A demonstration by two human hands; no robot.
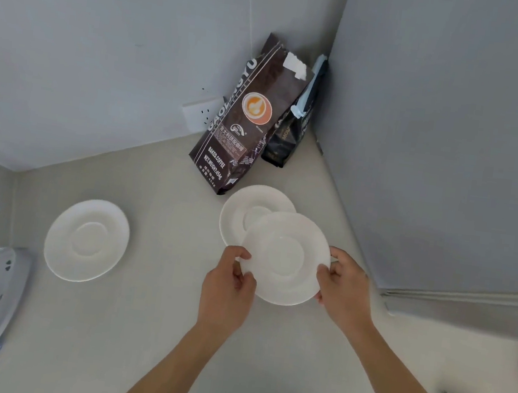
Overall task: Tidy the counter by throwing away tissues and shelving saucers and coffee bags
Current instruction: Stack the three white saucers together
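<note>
Both hands, left hand [229, 286] and right hand [345, 287], grip opposite rims of a white saucer [286, 258] overlapping a second saucer [242, 214]; third saucer [86, 240] lies apart on the worktop [150, 330], coffee bags [244, 119] in the corner.

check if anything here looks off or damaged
Nothing is spilled or broken. The brown coffee bag leans tilted into the corner, its top torn open with a ragged white edge. A smaller dark bag stands behind it. Both hands hold one saucer overlapping another.
</note>
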